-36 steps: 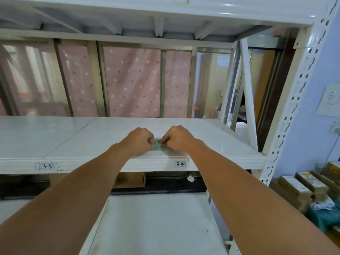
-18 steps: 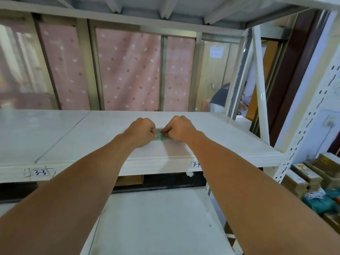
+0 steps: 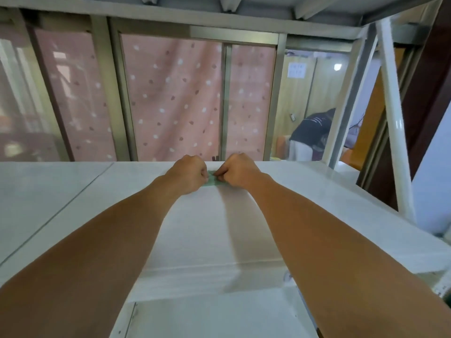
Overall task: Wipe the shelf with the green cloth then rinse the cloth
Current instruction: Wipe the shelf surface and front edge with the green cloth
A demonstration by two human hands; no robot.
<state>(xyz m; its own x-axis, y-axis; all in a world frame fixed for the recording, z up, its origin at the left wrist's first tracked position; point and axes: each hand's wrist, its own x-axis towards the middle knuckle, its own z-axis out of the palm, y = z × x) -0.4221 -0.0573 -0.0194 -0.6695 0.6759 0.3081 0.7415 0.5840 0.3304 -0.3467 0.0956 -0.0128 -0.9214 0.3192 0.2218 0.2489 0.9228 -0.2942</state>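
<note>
I see my left hand (image 3: 189, 173) and right hand (image 3: 240, 170), both clenched on the small green cloth (image 3: 212, 182), pressing it onto the white shelf board (image 3: 317, 206) near its back edge.

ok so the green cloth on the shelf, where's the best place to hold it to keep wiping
Probably by its two ends, from above, much as now: the green cloth lies as a narrow flat strip on the white shelf, near the back edge. The left hand and right hand are fisted over its ends, pressing it down. Lying flat, it offers no raised edge for a side grip.
</note>
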